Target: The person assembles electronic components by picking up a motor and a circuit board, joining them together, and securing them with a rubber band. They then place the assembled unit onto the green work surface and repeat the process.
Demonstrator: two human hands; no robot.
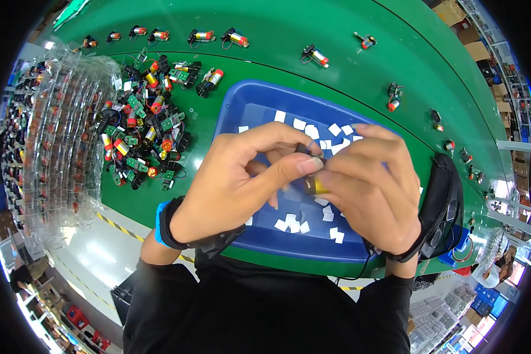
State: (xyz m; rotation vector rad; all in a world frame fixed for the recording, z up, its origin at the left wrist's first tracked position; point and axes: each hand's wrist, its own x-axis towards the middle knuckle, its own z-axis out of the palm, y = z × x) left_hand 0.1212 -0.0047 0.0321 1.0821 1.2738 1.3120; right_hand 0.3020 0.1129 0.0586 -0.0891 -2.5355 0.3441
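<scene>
Above a blue tray, my left hand and my right hand meet. Between their fingertips is a small wired battery assembly, with part of its yellow cylindrical cell showing. My left thumb and fingers pinch its dark end, where a thin wire shows. The right fingers are closed around the yellow cell and hide much of it. Small white square pieces lie scattered in the tray under both hands.
A heap of similar battery assemblies with green circuit boards lies left of the tray. Stacked clear plastic trays stand at the far left. More assemblies are spaced along the green table's far side. A black bag sits at right.
</scene>
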